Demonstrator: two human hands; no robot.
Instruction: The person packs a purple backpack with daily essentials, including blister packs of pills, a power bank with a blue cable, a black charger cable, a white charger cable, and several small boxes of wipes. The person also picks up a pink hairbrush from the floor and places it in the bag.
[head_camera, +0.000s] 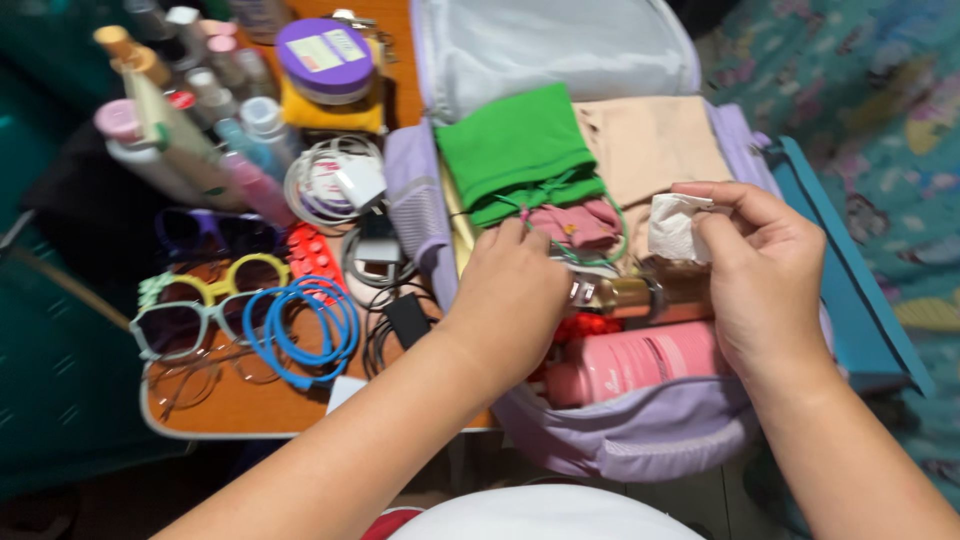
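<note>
An open lilac suitcase (640, 440) lies in front of me, packed with a folded green cloth (515, 150), a beige cloth (655, 145), a pink cloth (585, 222) and a pink bottle (640, 362). My left hand (510, 290) reaches into the case beside the pink cloth and touches a thin green cord; what its fingertips grip is hidden. My right hand (765, 270) pinches a small crumpled white tissue (675, 228) above a gold-capped bottle (625, 295).
On the orange table (250, 405) at the left lie a blue coiled cable (305, 330), yellow and pale sunglasses (200, 305), white and black chargers (370, 250), several bottles (180, 120) and a purple-lidded jar (325, 60). A teal edge (850, 270) runs along the case's right side.
</note>
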